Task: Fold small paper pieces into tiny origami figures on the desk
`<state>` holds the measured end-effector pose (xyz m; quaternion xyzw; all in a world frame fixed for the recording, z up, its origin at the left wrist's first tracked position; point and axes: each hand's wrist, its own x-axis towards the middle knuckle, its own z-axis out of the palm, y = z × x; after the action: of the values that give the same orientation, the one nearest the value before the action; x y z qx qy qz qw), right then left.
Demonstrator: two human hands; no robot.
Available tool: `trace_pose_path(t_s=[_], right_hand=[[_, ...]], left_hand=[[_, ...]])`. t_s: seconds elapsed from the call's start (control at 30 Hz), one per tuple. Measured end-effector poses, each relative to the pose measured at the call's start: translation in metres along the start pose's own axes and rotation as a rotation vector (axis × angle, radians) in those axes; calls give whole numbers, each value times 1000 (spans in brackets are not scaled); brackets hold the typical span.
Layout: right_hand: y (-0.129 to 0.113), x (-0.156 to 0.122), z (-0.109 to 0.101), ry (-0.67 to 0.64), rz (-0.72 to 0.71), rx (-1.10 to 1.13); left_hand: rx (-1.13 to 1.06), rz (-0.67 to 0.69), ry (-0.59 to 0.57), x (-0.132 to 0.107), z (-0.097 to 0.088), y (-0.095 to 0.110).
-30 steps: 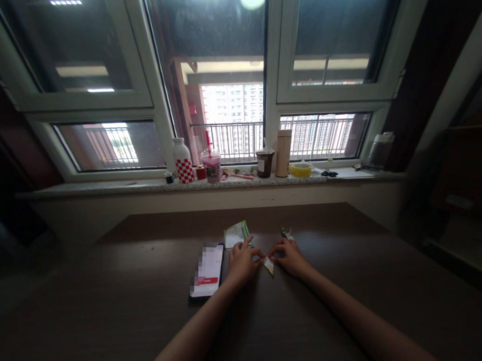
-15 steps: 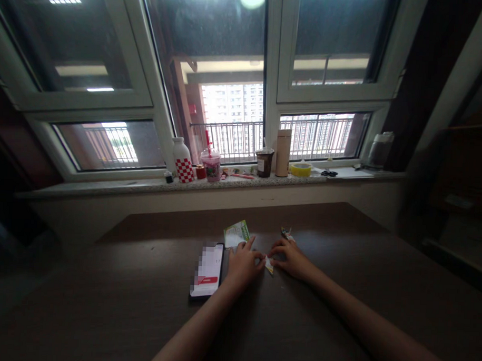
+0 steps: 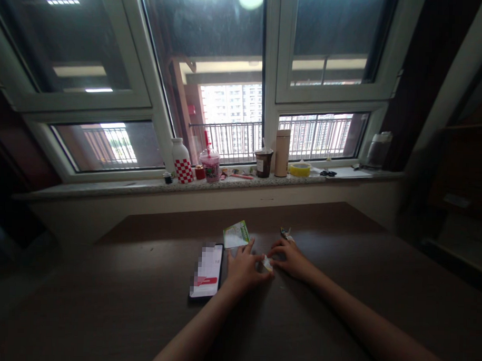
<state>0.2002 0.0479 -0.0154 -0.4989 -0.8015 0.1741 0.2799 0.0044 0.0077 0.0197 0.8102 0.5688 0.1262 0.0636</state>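
A small white-and-yellow piece (image 3: 267, 263), which looks like folded paper, lies between my two hands at the middle of the table. My left hand (image 3: 244, 267) has its thumb at the near end of the piece and its index finger at the far left side, while the other fingers stretch forward over the table. From the right, the fingertips of my right hand (image 3: 289, 257) close on the piece's edge. Just beyond the right knuckles is a small dark-and-white crumpled item (image 3: 285, 233), its kind unclear. A green-and-white printed card or packet (image 3: 236, 234) lies ahead of the left fingers.
A lit phone (image 3: 208, 271) lies left of my left hand on the brown table (image 3: 142, 282). Along the windowsill (image 3: 146, 186) stand a checkered bottle (image 3: 183, 162), a pink drink cup (image 3: 210, 166), a dark drink cup (image 3: 263, 163), a tan flask (image 3: 282, 153) and yellow tape (image 3: 300, 170).
My left thumb has moved right and nearer to me, onto the near end of the small piece. The right hand has barely moved.
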Motion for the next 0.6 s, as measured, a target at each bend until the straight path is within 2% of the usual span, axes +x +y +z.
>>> trace_pose_path(t_s=[0.27, 0.6], right_hand=[[-3, -4, -5, -23, -19, -6], [-1, -9, -10, -98, -72, -8]], left_hand=[[15, 2, -38, -1, -1, -1], [78, -34, 1, 1, 6, -6]])
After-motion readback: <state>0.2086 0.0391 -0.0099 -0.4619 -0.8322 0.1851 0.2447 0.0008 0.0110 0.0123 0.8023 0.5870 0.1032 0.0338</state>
